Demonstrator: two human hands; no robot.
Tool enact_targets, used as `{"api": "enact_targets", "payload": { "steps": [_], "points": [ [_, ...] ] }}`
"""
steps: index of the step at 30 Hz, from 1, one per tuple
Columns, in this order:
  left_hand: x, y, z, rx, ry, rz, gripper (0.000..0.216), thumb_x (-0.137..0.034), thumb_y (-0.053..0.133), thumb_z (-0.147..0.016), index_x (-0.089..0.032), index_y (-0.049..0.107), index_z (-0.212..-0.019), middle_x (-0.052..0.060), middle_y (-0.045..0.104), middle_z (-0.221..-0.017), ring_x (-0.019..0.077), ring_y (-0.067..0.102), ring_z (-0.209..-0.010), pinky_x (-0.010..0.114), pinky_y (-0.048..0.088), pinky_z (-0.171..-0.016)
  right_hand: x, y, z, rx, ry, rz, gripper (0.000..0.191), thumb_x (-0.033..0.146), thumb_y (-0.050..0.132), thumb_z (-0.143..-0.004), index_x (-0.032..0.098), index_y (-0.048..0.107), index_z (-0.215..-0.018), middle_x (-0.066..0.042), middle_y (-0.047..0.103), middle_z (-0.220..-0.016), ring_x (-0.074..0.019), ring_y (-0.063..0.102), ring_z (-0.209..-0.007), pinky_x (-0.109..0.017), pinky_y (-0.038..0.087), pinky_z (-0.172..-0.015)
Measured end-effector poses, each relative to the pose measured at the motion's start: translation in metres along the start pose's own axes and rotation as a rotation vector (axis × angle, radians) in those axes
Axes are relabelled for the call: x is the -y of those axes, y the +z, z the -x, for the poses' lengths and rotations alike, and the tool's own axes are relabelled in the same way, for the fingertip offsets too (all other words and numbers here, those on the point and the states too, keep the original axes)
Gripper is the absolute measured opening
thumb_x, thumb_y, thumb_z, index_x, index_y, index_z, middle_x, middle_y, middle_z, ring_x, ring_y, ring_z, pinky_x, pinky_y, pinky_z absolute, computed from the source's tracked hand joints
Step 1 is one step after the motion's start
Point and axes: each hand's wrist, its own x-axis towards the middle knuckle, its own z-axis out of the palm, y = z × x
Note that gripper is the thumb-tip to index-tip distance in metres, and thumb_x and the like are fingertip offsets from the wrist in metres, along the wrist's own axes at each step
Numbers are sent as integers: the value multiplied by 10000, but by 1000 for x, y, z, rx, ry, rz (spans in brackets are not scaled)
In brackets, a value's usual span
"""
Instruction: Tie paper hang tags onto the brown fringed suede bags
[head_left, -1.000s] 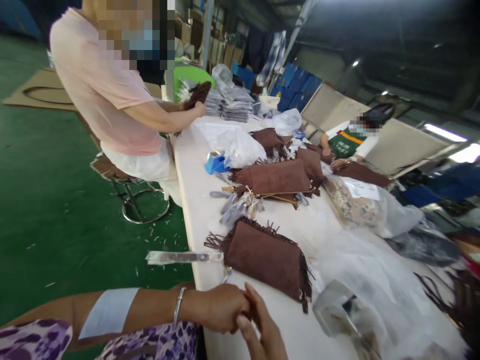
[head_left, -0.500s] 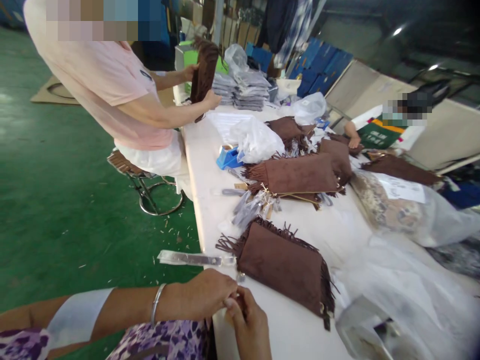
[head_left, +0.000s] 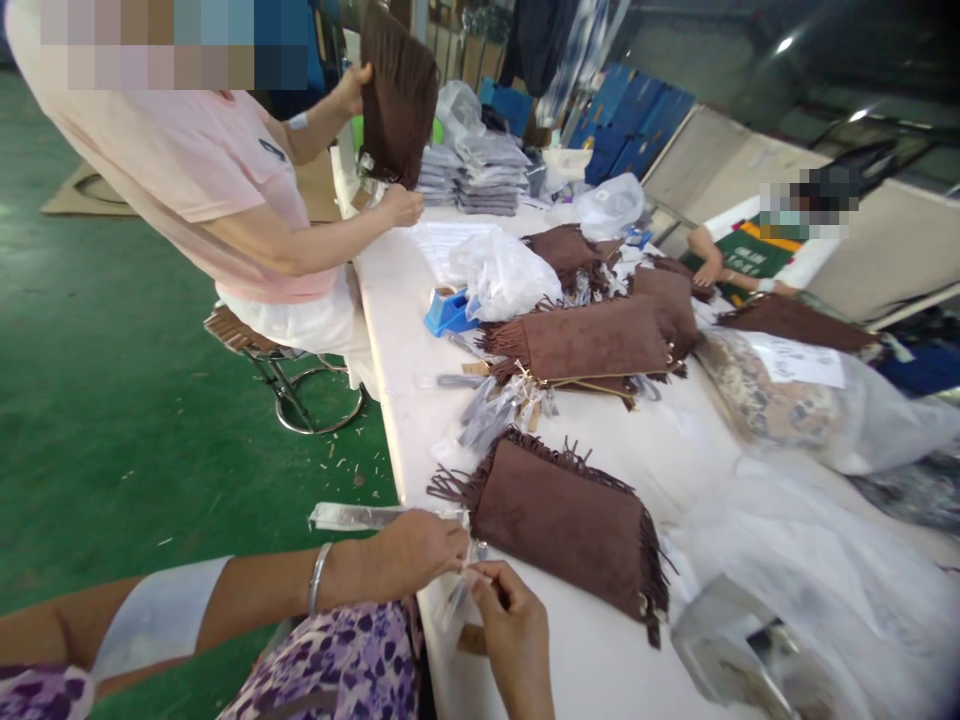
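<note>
At the table's near edge, my left hand (head_left: 416, 548), with a silver bangle at its wrist, is closed in a pinch. My right hand (head_left: 516, 625) pinches close beside it, thumb against forefinger. Between the fingertips runs a thin pale tag string, partly hidden. A small brown tag (head_left: 471, 640) and a bit of clear plastic hang just below. Right behind the fingers lies a brown fringed pouch (head_left: 566, 525), its near left corner by my fingertips. A strap in a clear sleeve (head_left: 352, 516) sticks out past the table edge behind my left hand.
More fringed pouches (head_left: 600, 335) and a heap of wrapped straps and tags (head_left: 499, 410) lie farther up the white table (head_left: 397, 400). A blue tape dispenser (head_left: 448, 313) stands left. Plastic bags (head_left: 840, 560) cover the right. One person (head_left: 240, 190) holds up a pouch; another sits across.
My hands have drawn slightly apart; the brown tag and plastic now show below them. The person on the left has raised and turned their pouch. The view has shifted a little.
</note>
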Motion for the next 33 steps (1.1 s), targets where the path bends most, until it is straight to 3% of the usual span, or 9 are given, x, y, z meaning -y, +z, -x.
{"api": "enact_targets", "payload": {
  "steps": [2, 8, 11, 13, 16, 18, 24, 28, 33],
  "points": [
    [4, 1, -5, -42, -91, -13, 55, -237, 575, -917, -186, 580, -899, 44, 590, -936, 207, 562, -869, 305, 420, -650, -1, -7, -2, -50, -34, 51, 385, 569, 608, -773, 206, 683, -875, 59, 432, -577, -112, 462, -472, -235, 498, -408],
    [3, -2, -18, -126, -275, -122, 376, -420, 725, -795, -176, 556, -1025, 63, 559, -1007, 273, 497, -982, 410, 422, -823, 9, -20, -5, -148, -119, 181, 353, 563, 576, -793, 234, 665, -882, 54, 449, -584, -129, 481, -506, -220, 485, -389],
    [2, 0, -20, -124, -305, -175, 210, -349, 641, -868, -177, 567, -963, 66, 561, -967, 272, 495, -969, 413, 411, -800, 20, -16, -10, -141, -172, 168, 314, 530, 535, -824, 244, 640, -898, 33, 551, -667, -153, 535, -578, -215, 460, -388],
    [3, 1, -20, -117, -316, -203, 99, -267, 565, -906, -169, 571, -924, 76, 566, -952, 269, 498, -955, 411, 409, -788, 25, -12, -18, -156, -246, 171, 267, 483, 517, -847, 242, 625, -880, 27, 595, -704, -153, 558, -626, -216, 473, -478],
    [4, 0, -19, -99, -319, -212, 59, -172, 530, -885, -154, 577, -916, 93, 573, -969, 268, 505, -953, 404, 420, -789, 21, -8, -35, -176, -329, 183, 231, 439, 519, -858, 228, 608, -830, 26, 613, -678, -146, 567, -641, -226, 458, -609],
    [4, -1, -17, -73, -312, -184, 83, -142, 530, -857, -140, 581, -922, 102, 579, -975, 269, 517, -958, 392, 433, -802, 14, -7, -44, -168, -321, 165, 249, 451, 514, -862, 220, 599, -824, 27, 602, -628, -144, 555, -593, -226, 430, -579],
    [3, -9, 1, 27, -427, 205, 249, -65, 451, -787, -157, 547, -997, 55, 623, -945, 187, 591, -830, 284, 463, -733, 5, -9, -35, -71, -289, 116, 295, 490, 509, -877, 212, 599, -833, 34, 584, -589, -136, 526, -530, -224, 398, -524],
    [1, -12, 15, 31, -549, 515, 233, -167, 492, -804, -190, 549, -1028, 22, 644, -917, 178, 606, -831, 250, 450, -682, 17, -10, -15, -26, -308, 123, 279, 461, 502, -893, 207, 611, -859, 10, 628, -694, -146, 567, -625, -226, 420, -577],
    [2, -12, 20, 44, -618, 673, 224, -292, 506, -835, -180, 604, -1002, 35, 664, -927, 194, 612, -849, 249, 436, -666, 15, -2, -8, -27, -360, 134, 248, 425, 493, -900, 210, 616, -889, -7, 664, -815, -153, 608, -720, -230, 451, -666]
  ]
}}
